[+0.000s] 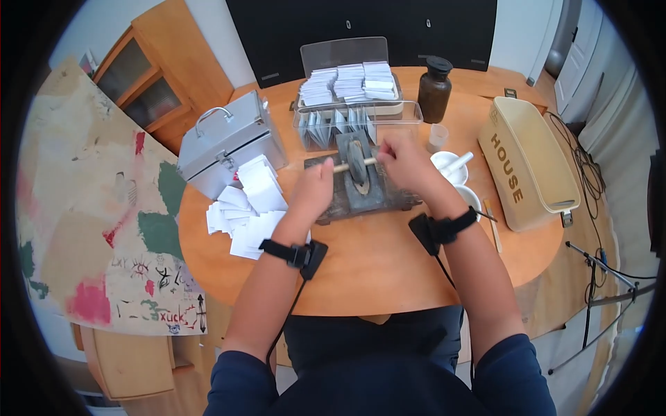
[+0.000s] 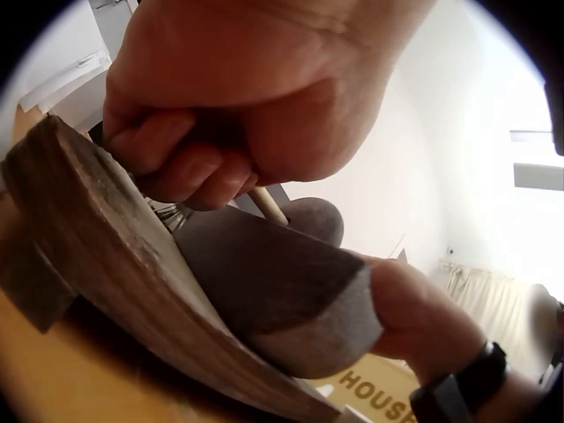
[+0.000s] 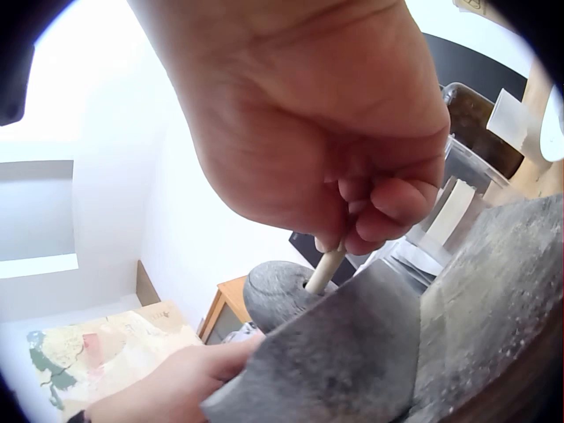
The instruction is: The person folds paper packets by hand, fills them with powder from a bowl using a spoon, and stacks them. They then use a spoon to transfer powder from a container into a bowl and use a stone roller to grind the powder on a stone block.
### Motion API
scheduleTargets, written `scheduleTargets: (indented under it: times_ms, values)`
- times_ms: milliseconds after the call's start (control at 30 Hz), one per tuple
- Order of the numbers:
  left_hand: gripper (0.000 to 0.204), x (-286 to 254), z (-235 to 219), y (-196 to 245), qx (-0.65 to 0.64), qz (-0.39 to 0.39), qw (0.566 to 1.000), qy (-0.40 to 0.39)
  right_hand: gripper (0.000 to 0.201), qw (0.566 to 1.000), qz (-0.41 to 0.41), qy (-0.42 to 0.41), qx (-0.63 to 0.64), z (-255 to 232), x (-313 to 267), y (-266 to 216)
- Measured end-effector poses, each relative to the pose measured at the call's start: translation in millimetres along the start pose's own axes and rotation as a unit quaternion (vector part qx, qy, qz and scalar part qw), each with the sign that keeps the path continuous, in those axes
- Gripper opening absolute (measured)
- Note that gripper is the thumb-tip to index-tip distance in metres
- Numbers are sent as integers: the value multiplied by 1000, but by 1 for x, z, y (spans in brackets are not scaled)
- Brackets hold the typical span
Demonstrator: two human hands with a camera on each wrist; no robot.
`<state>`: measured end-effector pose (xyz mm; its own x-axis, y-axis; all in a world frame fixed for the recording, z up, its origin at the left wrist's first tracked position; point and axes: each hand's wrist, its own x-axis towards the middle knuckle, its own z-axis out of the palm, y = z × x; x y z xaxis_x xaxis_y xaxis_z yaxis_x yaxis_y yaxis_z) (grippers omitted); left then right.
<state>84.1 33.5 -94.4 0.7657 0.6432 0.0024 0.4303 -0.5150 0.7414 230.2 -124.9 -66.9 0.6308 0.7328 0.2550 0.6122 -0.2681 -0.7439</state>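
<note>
A grey stone wheel [image 1: 356, 162] stands upright in the groove of a dark boat-shaped trough [image 1: 366, 197] on a wooden base. Through its centre runs a pale wooden rod [image 3: 324, 271]. My left hand [image 1: 313, 188] grips the rod's left end, fingers curled round it, and my right hand [image 1: 408, 163] grips the right end. The left wrist view has the left hand [image 2: 238, 97] above the trough's side [image 2: 273, 291], with the wheel [image 2: 315, 220] beyond. In the right wrist view the right hand's curled fingers [image 3: 388, 211] close on the rod beside the wheel [image 3: 275, 295].
Left of the trough are a silver metal case [image 1: 229, 149] and a pile of white paper packets [image 1: 257, 187]. Behind it stand clear boxes of packets [image 1: 399, 111] and a brown jar [image 1: 435, 93]. To the right are a small cup [image 1: 438, 137], white bowls [image 1: 469, 197] and a cream HOUSE bin [image 1: 513, 166].
</note>
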Motion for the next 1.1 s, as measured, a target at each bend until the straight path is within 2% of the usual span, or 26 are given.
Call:
scheduleTargets:
  times_ms: [200,267,333,400,467,533,700,767,1000,1067,1100]
  values:
    - [54,-1,-2,-8,44,46,998,1,11,999,17,0,-27,-7,-6,-7]
    - [55,4,7,-20,15,-10,1000,3,11,1000,9,-12,1,-4,-10,-8]
    - [55,7,5,-6,4,-3,1000,15,11,1000,25,3,-8,3,-1,-3]
    - [55,20,0,-1,4,-37,999,16,12,1000,27,-5,-12,1,7,-3]
    - [54,10,0,-6,-25,-25,999,6,13,999,28,-16,-13,0,1,-3]
    - [53,4,1,-16,27,11,1000,7,13,999,29,-27,-9,-4,-11,-7]
    - [52,8,5,-14,-51,3,999,4,17,999,22,-4,-32,0,-9,-8]
    - [50,7,5,-12,-148,-16,989,-10,18,999,21,-16,-19,-4,-7,-10]
    - [43,5,9,-11,-228,-30,973,-26,19,999,10,-44,-5,-16,-6,-5]
    - [33,4,19,-15,-255,52,965,40,19,999,-1,-31,7,-13,-7,-2]
    - [33,4,23,-18,-256,45,965,41,19,999,0,-38,8,-11,-7,-2]
